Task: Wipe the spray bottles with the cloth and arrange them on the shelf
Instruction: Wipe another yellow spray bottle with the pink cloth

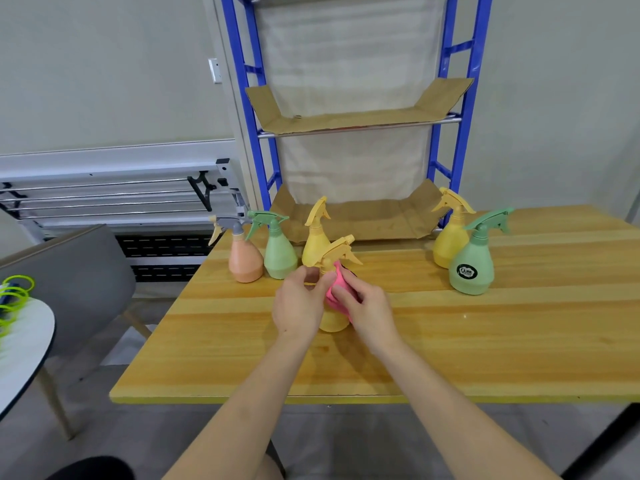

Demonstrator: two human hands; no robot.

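A: Now? Centre frame, left hand [298,303] grips yellow spray bottle [333,318] on tabletop [485,341]; right hand [367,306] presses pink cloth [334,285] on it.
B: Wiping step. Next: onto cardboard-lined shelf [360,216], upper centre, none there yet.

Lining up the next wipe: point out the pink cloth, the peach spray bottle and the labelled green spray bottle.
pink cloth [335,295], head view, bunched middle.
peach spray bottle [245,260], head view, body.
labelled green spray bottle [471,263], head view, body above label.

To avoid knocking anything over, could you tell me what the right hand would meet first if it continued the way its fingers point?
Probably the yellow bottle it wipes through the pink cloth.
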